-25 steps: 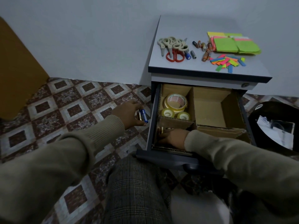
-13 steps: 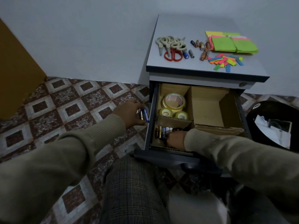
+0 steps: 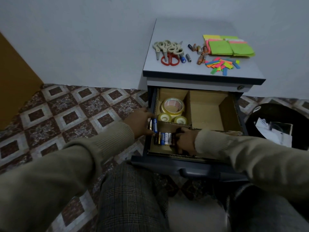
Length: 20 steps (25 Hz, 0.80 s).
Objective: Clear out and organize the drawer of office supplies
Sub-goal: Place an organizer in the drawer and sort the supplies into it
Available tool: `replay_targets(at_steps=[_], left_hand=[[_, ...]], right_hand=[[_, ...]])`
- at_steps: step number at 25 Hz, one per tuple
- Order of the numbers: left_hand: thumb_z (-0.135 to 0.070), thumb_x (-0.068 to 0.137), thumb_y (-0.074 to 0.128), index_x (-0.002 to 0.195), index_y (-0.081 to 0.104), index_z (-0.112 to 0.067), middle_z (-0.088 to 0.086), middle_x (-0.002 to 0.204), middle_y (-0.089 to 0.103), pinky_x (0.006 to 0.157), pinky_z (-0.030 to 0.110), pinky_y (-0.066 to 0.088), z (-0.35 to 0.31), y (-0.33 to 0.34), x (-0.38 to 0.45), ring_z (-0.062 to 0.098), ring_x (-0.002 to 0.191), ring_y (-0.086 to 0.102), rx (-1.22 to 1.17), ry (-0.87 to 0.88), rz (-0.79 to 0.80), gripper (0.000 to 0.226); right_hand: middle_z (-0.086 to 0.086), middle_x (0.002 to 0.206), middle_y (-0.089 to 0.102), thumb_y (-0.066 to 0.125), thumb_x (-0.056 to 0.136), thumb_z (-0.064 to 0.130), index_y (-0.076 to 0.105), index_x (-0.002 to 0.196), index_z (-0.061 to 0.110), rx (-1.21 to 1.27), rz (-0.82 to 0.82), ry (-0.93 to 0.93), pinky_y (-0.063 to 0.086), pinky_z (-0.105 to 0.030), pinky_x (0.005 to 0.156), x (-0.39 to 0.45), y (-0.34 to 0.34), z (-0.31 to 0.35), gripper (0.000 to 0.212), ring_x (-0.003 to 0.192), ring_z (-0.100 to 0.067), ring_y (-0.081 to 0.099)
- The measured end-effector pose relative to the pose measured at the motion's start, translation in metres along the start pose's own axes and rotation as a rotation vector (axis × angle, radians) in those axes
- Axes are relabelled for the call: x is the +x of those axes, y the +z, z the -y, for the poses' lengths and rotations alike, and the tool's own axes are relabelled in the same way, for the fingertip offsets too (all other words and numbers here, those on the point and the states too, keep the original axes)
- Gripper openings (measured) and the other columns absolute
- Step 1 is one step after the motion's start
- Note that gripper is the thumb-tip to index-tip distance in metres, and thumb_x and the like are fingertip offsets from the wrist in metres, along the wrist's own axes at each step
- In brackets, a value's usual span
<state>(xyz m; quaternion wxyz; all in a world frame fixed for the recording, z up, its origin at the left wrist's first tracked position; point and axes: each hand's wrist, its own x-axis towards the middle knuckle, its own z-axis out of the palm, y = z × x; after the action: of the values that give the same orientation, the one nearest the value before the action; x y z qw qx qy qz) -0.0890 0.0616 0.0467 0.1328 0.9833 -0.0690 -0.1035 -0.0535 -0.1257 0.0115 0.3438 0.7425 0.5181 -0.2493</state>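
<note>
The drawer (image 3: 197, 162) stands pulled out from under the desk (image 3: 200, 76), lined with cardboard dividers that split it into compartments. In its back-left compartment sit three tape rolls (image 3: 173, 106), one large behind two small. In the front-left compartment a row of batteries (image 3: 164, 138) lies side by side. The left hand (image 3: 142, 122) reaches over the drawer's left wall with its fingers curled round a blue battery (image 3: 155, 125), held upright just above the row. The right hand (image 3: 185, 142) lies inside the same front-left compartment, just right of the row, fingers bent down against the batteries; whether it actually grips one I cannot tell. Above the drawer, on the desk top, lie scissors (image 3: 168, 51) at the left, loose batteries (image 3: 199, 51) in the middle, and sticky notes (image 3: 229, 46) with coloured paper strips (image 3: 223, 64) at the right. A black bin (image 3: 250, 121) stands on the floor right of the drawer.
</note>
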Motion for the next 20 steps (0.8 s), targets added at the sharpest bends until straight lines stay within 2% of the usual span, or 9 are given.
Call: replay_targets(at_steps=[2, 5, 7, 9, 11, 14, 17, 20], left_hand=[[-0.027, 0.077, 0.073, 0.134, 0.045, -0.016, 0.007, 0.131, 0.044, 0.095, 0.027, 0.039, -0.014, 0.007, 0.005, 0.021, 0.118, 0.045, 0.016, 0.036, 0.037, 0.065], [-0.026, 0.076, 0.074, 0.135, 0.045, -0.015, 0.008, 0.135, 0.042, 0.100, 0.029, 0.038, -0.035, 0.024, 0.016, 0.022, 0.123, 0.042, 0.027, 0.050, 0.153, 0.066], [-0.027, 0.076, 0.074, 0.134, 0.046, -0.012, 0.010, 0.134, 0.043, 0.102, 0.031, 0.039, -0.046, 0.040, 0.024, 0.025, 0.122, 0.044, 0.075, 0.058, 0.258, 0.066], [-0.025, 0.081, 0.070, 0.130, 0.050, -0.009, 0.011, 0.130, 0.046, 0.099, 0.031, 0.042, -0.054, 0.056, 0.030, 0.027, 0.117, 0.049, 0.110, 0.056, 0.336, 0.055], [-0.018, 0.089, 0.059, 0.128, 0.051, -0.007, 0.015, 0.129, 0.049, 0.097, 0.031, 0.043, -0.059, 0.068, 0.036, 0.029, 0.114, 0.052, 0.103, 0.031, 0.387, 0.041], [-0.010, 0.093, 0.049, 0.135, 0.045, -0.006, 0.017, 0.133, 0.045, 0.101, 0.035, 0.041, -0.067, 0.079, 0.040, 0.030, 0.119, 0.049, 0.114, 0.000, 0.430, 0.042], [-0.009, 0.093, 0.048, 0.131, 0.049, -0.005, 0.015, 0.131, 0.050, 0.100, 0.033, 0.042, -0.069, 0.086, 0.042, 0.028, 0.119, 0.050, 0.095, -0.032, 0.409, 0.038], [-0.012, 0.091, 0.053, 0.123, 0.055, -0.006, 0.012, 0.126, 0.057, 0.096, 0.029, 0.042, -0.067, 0.091, 0.043, 0.025, 0.116, 0.054, 0.091, -0.069, 0.353, 0.033]], right_hand=[[0.005, 0.136, 0.047, 0.052, 0.090, 0.024, 0.057, 0.123, 0.030, 0.097, -0.126, 0.013, 0.018, -0.041, 0.111, -0.016, 0.008, -0.011, 0.034, 0.132, -0.018, 0.029], [0.010, 0.134, 0.047, 0.045, 0.092, 0.028, 0.055, 0.121, 0.034, 0.214, -0.339, 0.112, 0.018, -0.038, 0.108, -0.046, 0.017, -0.029, 0.032, 0.124, -0.016, 0.034], [0.009, 0.128, 0.051, 0.045, 0.090, 0.027, 0.059, 0.117, 0.032, 0.257, -0.501, 0.166, 0.021, -0.037, 0.104, -0.058, 0.028, -0.037, 0.030, 0.119, -0.018, 0.039], [0.002, 0.117, 0.060, 0.053, 0.084, 0.022, 0.066, 0.107, 0.026, 0.266, -0.611, 0.181, 0.028, -0.040, 0.099, -0.065, 0.038, -0.044, 0.027, 0.111, -0.024, 0.048], [-0.002, 0.106, 0.065, 0.062, 0.076, 0.018, 0.071, 0.096, 0.022, 0.254, -0.650, 0.189, 0.036, -0.043, 0.091, -0.067, 0.047, -0.045, 0.022, 0.100, -0.028, 0.056], [-0.002, 0.098, 0.068, 0.070, 0.068, 0.015, 0.072, 0.087, 0.021, 0.223, -0.678, 0.204, 0.043, -0.045, 0.083, -0.070, 0.053, -0.044, 0.020, 0.090, -0.029, 0.061], [0.001, 0.121, 0.059, 0.055, 0.085, 0.022, 0.067, 0.107, 0.024, 0.272, -0.657, 0.226, 0.029, -0.040, 0.099, -0.072, 0.054, -0.042, 0.025, 0.114, -0.024, 0.049], [0.005, 0.130, 0.051, 0.046, 0.090, 0.026, 0.060, 0.117, 0.026, 0.287, -0.627, 0.232, 0.021, -0.034, 0.103, -0.072, 0.054, -0.043, 0.030, 0.122, -0.018, 0.040]])
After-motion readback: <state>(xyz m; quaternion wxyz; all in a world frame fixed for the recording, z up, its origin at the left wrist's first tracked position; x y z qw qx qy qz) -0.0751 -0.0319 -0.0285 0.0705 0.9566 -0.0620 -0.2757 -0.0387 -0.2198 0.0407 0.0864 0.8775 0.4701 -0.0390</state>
